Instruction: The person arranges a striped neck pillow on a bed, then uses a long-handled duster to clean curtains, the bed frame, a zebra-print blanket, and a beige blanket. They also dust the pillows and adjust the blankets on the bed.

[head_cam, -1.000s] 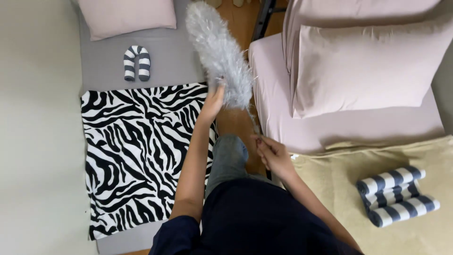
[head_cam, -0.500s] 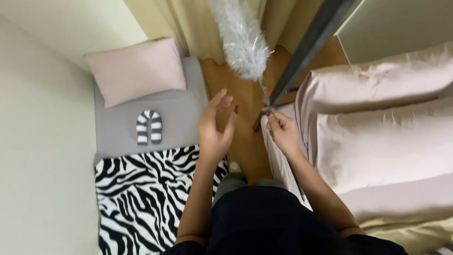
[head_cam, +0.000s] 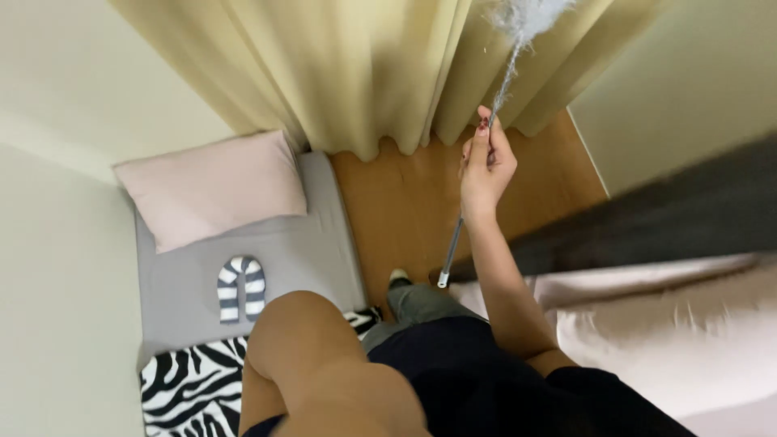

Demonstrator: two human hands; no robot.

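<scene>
Fingers of your right hand are closed round the thin metal rod of the duster, gripped partway up, so a long stretch of rod hangs below the hand down to its white end cap. Fluffy grey duster head sits at the top edge of view, against the yellow curtain, partly cut off. Your left hand is not visible; only the left upper arm fills the foreground, so its state can't be told. My read: for a steady sweep, slide the grip lower on the rod for reach, keep the wrist loose, and let the feathers brush the folds lightly. Below: wooden floor, grey mattress with pink pillow, striped rolled item, zebra blanket.
</scene>
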